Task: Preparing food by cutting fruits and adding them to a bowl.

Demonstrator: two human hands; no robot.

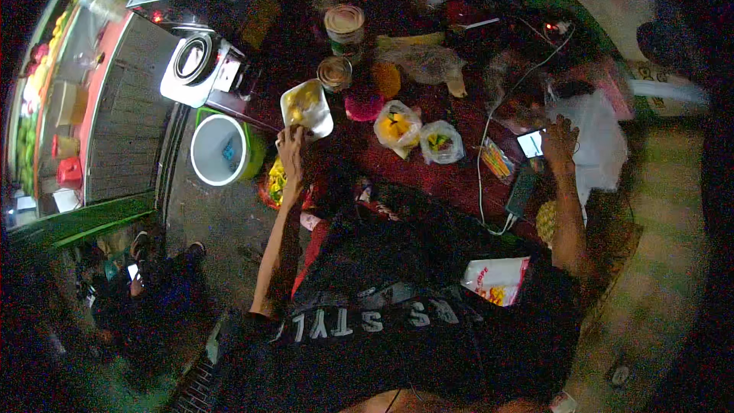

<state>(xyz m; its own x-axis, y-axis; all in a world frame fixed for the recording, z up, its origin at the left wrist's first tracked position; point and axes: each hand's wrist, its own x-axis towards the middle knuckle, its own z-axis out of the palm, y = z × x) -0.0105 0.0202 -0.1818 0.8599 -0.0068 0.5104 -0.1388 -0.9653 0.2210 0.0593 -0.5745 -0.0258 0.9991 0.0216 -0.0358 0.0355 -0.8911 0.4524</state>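
Note:
My left hand (293, 149) grips the near edge of a white foam tray (323, 125) with yellow food on it, tilted above the left side of the dark red tabletop (367, 149). On the right, my right hand (561, 140) lies over a lit smartphone (531, 144); how its fingers meet the phone is hard to tell. Just below the phone is a dark rectangular device (522, 189) with a white cable plugged in. Two clear plastic bags, one with orange-yellow contents (397, 125) and one with green and yellow pieces (441, 142), sit between my hands.
A white bucket (219, 150) stands left of the table, near a white appliance (195, 63). Two cans (344, 20) (334, 73) stand at the back. A white cable (487, 126) loops across the right side, by a white plastic bag (599, 143). A person (155, 281) sits at lower left.

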